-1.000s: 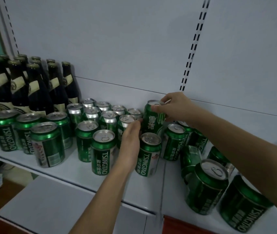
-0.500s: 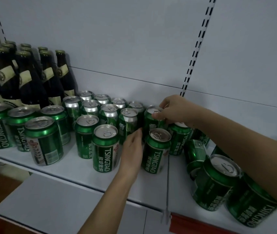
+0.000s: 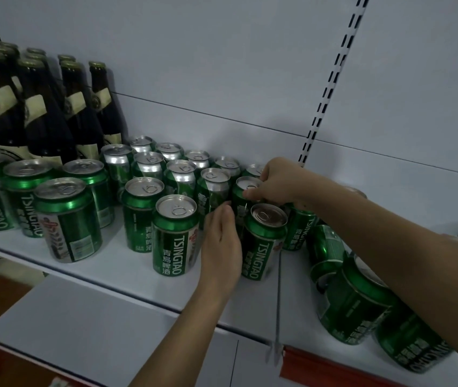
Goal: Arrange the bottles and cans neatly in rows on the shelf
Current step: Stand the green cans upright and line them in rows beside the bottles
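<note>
Fingers (image 3: 253, 194) of the right hand (image 3: 280, 181) pinch the rim of a green Tsingtao can (image 3: 246, 196) standing among rowed cans on the white shelf (image 3: 116, 268); the left hand (image 3: 220, 247), fingers straight, rests beside it.

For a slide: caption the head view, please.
Right hand grips a green can by its top; left hand steadies neighbouring cans on the shelf.
</note>
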